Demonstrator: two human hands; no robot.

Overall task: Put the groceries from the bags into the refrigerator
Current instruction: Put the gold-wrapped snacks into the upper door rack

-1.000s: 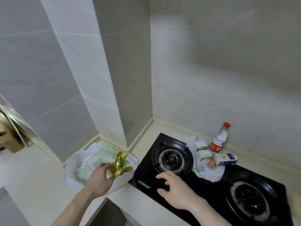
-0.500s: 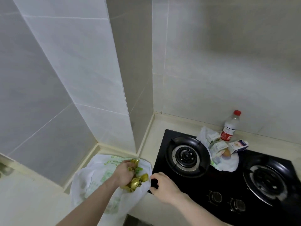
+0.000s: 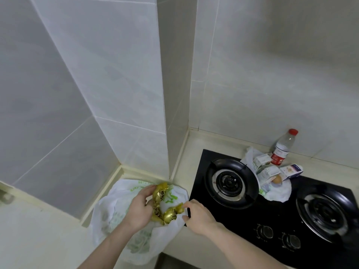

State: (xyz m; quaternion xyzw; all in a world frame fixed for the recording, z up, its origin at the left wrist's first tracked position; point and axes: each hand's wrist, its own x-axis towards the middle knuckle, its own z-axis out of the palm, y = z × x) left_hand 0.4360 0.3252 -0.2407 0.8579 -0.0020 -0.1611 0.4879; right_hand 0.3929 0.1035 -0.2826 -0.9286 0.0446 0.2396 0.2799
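Observation:
A white plastic bag with green print (image 3: pixel 124 228) lies on the pale counter beside the stove. Over it, my left hand (image 3: pixel 138 207) grips a bunch of gold-wrapped candies (image 3: pixel 165 206). My right hand (image 3: pixel 196 214) pinches one gold wrapper end at the bag's right edge. A second white bag (image 3: pixel 275 193) lies open between the burners, with small milk cartons (image 3: pixel 269 171), a brown egg (image 3: pixel 276 179) and a purple-white carton (image 3: pixel 293 170) on it. A clear bottle with a red cap (image 3: pixel 283 147) stands behind them. No refrigerator is in view.
A black two-burner gas stove (image 3: pixel 272 216) fills the counter to the right, its knobs (image 3: pixel 265 232) near the front edge. A tiled wall column (image 3: pixel 136 94) juts out just behind the left bag. The counter edge drops off below the bag.
My right hand has moved left from the stove front to the candies and now pinches a wrapper. My left hand keeps its hold on the gold bunch over the bag. The view has swung right.

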